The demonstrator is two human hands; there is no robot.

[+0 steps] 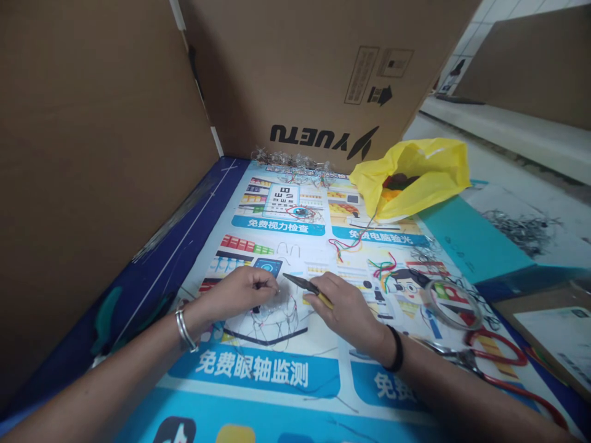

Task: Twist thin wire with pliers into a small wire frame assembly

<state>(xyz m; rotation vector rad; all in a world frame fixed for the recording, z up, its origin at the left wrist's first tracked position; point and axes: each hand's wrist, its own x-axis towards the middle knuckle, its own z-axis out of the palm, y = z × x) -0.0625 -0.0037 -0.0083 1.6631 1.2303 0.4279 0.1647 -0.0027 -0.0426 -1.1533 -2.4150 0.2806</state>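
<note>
Near the middle of the printed sheet (318, 369), my left hand (244, 289) is closed in a pinch, with clear material and thin wires below its fingertips; what exactly it grips is too small to tell. A silver bangle is on that wrist. My right hand (344, 307) is wrapped round the yellow handles of dark-tipped pliers (300, 282). The pliers point left towards my left fingertips, a small gap apart. Thin wire pieces (289, 314) lie on the sheet below my left hand.
A yellow bag (415, 178) stands open at the back right. Red-handled scissors (498, 357) and a round clear container (452, 304) lie right. Cardboard walls (295, 74) rise behind and left. Coloured threads (346, 246), a wire pile (521, 231) and green-handled pliers (108, 317) are visible.
</note>
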